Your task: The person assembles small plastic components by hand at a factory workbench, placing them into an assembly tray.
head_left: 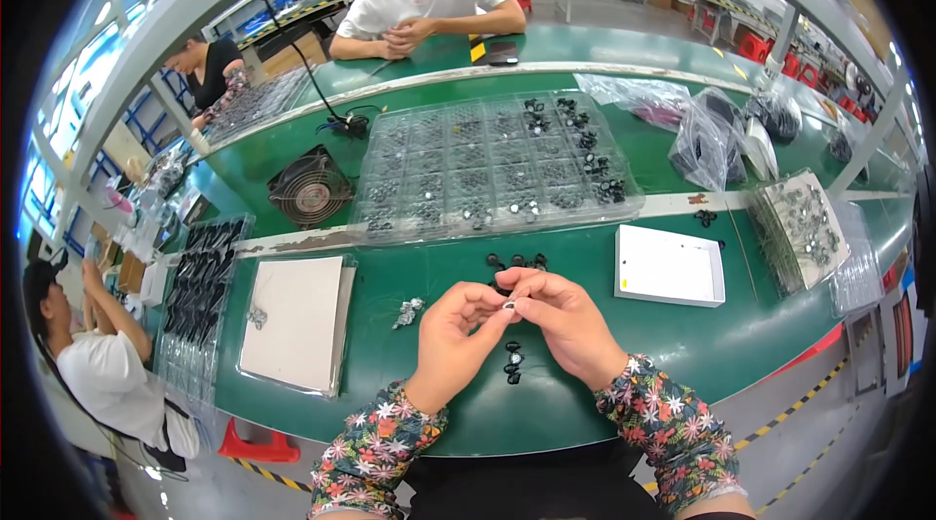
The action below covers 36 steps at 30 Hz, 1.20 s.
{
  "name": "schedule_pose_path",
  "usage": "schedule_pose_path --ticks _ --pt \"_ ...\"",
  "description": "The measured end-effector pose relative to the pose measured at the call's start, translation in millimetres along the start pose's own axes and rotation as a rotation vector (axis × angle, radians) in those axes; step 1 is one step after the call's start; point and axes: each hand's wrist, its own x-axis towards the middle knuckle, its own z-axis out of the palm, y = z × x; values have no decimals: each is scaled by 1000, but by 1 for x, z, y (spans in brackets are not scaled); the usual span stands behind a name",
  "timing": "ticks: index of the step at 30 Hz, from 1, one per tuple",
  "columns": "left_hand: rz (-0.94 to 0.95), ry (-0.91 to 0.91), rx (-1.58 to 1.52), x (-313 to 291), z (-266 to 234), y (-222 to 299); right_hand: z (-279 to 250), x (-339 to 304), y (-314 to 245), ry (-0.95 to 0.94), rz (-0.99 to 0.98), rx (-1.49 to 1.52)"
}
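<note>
My left hand (454,333) and my right hand (567,323) meet over the green workbench, fingertips pinched together. Between them is a small dark part with a pale spot (509,306), mostly hidden by the fingers; its exact kind is too small to tell. Just below, on the bench, lies a short row of small round black parts (514,362), one with a whitish face. More of these black parts (517,260) lie beyond my fingers. A little cluster of silvery pieces (408,312) rests left of my left hand.
A clear compartment tray (487,164) with small parts spans the middle. A white open box (669,267) stands at right, a beige board (292,325) and black-filled trays (203,281) at left. A black fan (310,189) sits farther back. Co-workers sit opposite and leftward.
</note>
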Motion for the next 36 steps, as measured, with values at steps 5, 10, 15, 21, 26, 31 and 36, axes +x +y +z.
schedule_pose_path --ticks 5,10,15,21,26,31,36 --pt "-81 -32 -22 2 -9 -5 -12 3 10 11 -158 -309" --pt "-100 -76 67 4 -10 -4 -20 6 16 19 -303 -453" --pt "-179 -73 3 6 -16 -4 -15 2 9 44 -181 -227" --pt "-223 -38 -29 12 -22 -3 -27 4 -9 168 -220 -225" --pt "-235 -31 -18 14 -27 -2 -43 6 -28 367 -395 -255" --pt "-332 -29 91 14 -29 -2 -24 -3 -40 278 -882 -1152" --pt "-357 -128 75 12 -22 3 -7 -6 -15 41 -774 -1318"
